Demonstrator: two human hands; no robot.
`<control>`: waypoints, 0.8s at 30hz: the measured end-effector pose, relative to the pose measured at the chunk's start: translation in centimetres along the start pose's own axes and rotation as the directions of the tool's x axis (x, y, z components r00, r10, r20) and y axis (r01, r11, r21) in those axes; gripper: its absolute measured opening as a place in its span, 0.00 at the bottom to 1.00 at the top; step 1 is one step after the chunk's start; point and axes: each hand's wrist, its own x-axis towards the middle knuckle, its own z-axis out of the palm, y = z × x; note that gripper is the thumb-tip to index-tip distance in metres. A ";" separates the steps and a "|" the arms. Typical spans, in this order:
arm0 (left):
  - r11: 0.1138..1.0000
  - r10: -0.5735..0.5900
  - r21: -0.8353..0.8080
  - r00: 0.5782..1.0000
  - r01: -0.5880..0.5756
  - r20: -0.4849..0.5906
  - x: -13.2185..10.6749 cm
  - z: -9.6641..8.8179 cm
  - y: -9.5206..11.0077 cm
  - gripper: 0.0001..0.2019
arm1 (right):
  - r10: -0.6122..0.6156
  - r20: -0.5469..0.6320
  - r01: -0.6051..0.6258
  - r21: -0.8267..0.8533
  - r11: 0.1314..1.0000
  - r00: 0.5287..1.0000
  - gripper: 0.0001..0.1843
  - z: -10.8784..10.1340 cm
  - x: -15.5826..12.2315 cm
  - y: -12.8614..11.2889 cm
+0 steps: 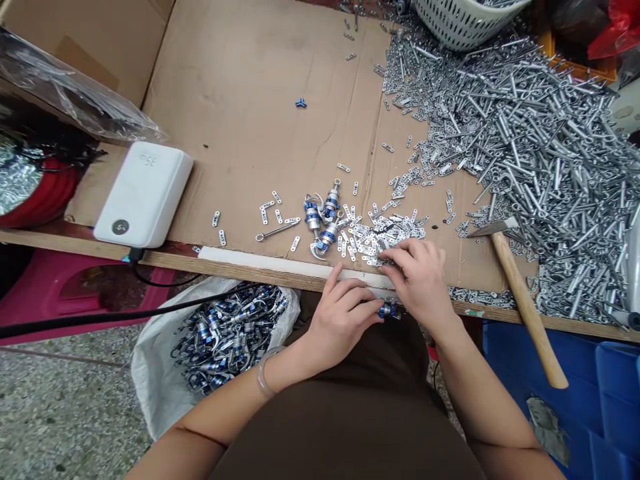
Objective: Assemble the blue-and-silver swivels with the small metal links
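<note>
My left hand (345, 313) is at the table's front edge, its fingers curled around a blue-and-silver metal piece (389, 310) that is mostly hidden below them. To its right, my right hand (420, 277) has thumb and fingertips together at the near side of a heap of small metal plates with holes (393, 230). Whatever is between those fingertips is too small to make out. Just left of the heap lie several blue-and-silver hooked assemblies (313, 217). A thin metal rod with an eye (277, 229) rests beside them.
A large pile of metal rods and parts (530, 127) covers the right side. A wooden-handled hammer (525, 300) overhangs the front edge. On the left stands a white power bank (145, 193) with a cable. Below sits a white sack (155, 373) of finished-looking hooked assemblies.
</note>
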 end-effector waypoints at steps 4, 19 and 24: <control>1.000 -0.011 -0.025 1.000 0.011 0.019 0.0 0.0 -0.1 0.03 | 0.002 -0.023 -0.001 0.047 0.999 1.000 0.04 -1.0 0.2 0.0; 0.999 -0.017 -0.033 1.000 0.017 -0.010 0.1 -0.2 0.0 0.02 | 0.314 -0.077 -0.294 0.192 0.936 0.946 0.05 -0.3 -6.1 -2.4; 0.999 -0.023 -0.029 1.000 0.023 -0.015 0.1 -0.1 0.0 0.02 | 0.460 -0.075 -0.453 0.095 0.886 0.884 0.07 0.7 -6.5 -2.4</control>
